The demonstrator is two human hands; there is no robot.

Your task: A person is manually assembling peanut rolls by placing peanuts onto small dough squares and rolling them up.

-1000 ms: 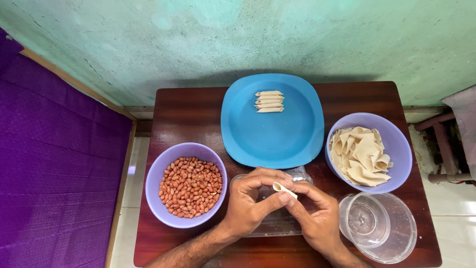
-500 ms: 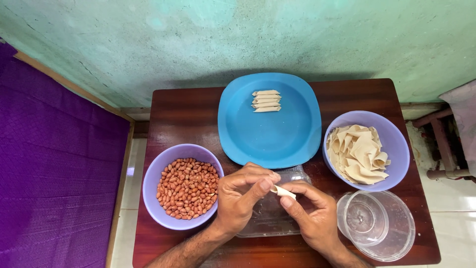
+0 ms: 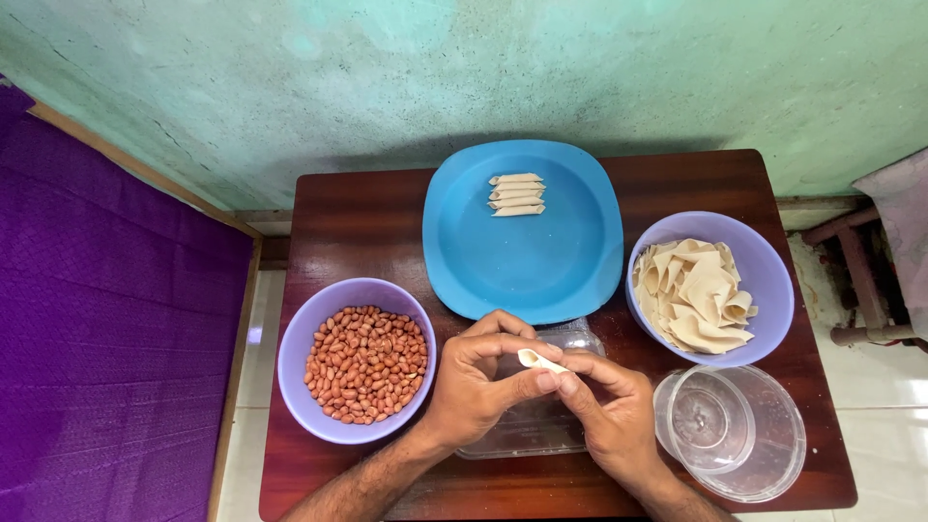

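On a dark wooden table point(image 3: 367, 208) against a green wall, the left hand point(image 3: 474, 387) and right hand point(image 3: 609, 416) pinch one small rolled wrapper point(image 3: 539, 362) together, half hiding a clear container point(image 3: 536, 425). Beyond lies a blue plate point(image 3: 522, 261).

You hold a small pale roll point(image 3: 540, 362), pinched at both ends. It lies tilted above a clear tub point(image 3: 530, 425).

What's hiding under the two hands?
A clear plastic container on the table lies under the left hand and right hand. The hands cover its middle, so its contents can't be seen.
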